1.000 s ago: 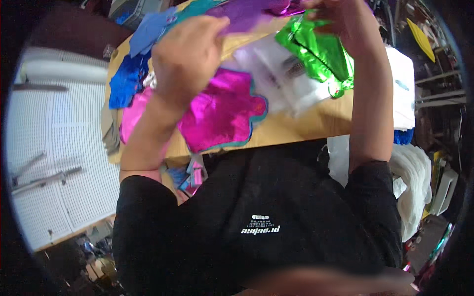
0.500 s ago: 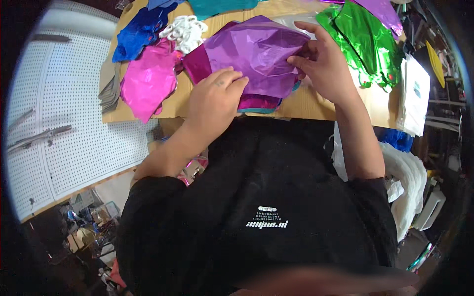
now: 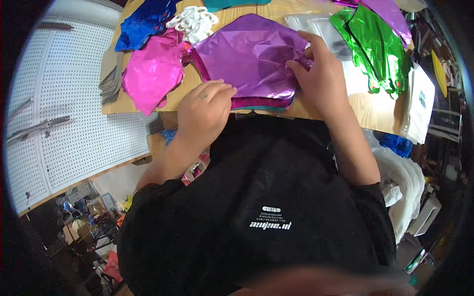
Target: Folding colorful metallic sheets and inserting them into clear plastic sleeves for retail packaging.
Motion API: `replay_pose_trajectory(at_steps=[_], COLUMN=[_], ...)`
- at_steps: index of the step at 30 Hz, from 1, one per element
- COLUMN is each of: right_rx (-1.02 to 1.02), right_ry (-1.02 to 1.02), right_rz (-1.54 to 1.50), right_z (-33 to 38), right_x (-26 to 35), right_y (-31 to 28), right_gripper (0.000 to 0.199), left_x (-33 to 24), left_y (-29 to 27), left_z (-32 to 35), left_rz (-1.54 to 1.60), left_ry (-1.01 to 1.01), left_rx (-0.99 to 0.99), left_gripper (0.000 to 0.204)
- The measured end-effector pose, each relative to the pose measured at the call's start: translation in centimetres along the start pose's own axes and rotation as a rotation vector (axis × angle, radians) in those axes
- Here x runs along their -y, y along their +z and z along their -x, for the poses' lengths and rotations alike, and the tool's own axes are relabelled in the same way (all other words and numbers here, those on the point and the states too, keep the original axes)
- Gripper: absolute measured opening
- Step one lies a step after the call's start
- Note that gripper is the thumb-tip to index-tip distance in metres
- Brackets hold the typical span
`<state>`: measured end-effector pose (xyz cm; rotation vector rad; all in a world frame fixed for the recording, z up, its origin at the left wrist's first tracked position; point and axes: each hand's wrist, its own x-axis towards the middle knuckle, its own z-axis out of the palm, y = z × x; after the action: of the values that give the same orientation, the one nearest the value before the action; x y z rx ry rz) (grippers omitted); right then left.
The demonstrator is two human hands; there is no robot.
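Observation:
A shiny purple foil sheet [image 3: 242, 59] lies spread over a stack of foil pieces at the front of the table. Magenta foil [image 3: 256, 102] and a thin teal edge peek out below it, and more magenta shows along its left side. At the sheet's lower left corner is my left hand [image 3: 205, 103], its fingers closed on the edge. My right hand [image 3: 321, 74] pinches the right edge between thumb and fingers, where the foil is creased.
Left of the stack lie pink foil [image 3: 153, 69], blue foil [image 3: 145, 24] and a heap of white rings [image 3: 192, 23]. Green foil [image 3: 370, 47], clear plastic bags [image 3: 316, 24] and a white packet [image 3: 418, 103] are on the right. A white pegboard [image 3: 79, 113] stands at far left.
The purple sheet has been pulled flatter and now covers more of the magenta foil beneath. My left hand has shifted slightly down and left, and my right hand slightly down.

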<state>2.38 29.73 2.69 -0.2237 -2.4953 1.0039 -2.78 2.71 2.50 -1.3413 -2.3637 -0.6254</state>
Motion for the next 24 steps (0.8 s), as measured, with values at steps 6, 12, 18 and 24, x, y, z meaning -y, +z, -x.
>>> replay_pose_trajectory(at_steps=[6, 12, 18, 24], right_rx=[-0.054, -0.148, -0.334, -0.476], right_ry=[-0.041, -0.049, -0.061, 0.068], right_rz=[0.128, 0.217, 0.158, 0.222], right_z=[0.3, 0.8, 2.3, 5.8], right_x=[-0.6, -0.9, -1.5, -5.4], right_y=[1.3, 1.2, -1.5, -6.8], right_gripper=[0.058, 0.054, 0.045, 0.031], left_x=[-0.3, -1.4, -0.8, -4.3], left_y=[-0.7, -2.5, 0.3, 10.1], left_z=[0.4, -2.4, -9.6, -21.9], left_rz=[0.027, 0.102, 0.166, 0.270], left_ry=[-0.067, -0.087, 0.191, 0.626], left_rx=[0.137, 0.189, 0.067, 0.056], left_gripper=[0.019, 0.032, 0.025, 0.022])
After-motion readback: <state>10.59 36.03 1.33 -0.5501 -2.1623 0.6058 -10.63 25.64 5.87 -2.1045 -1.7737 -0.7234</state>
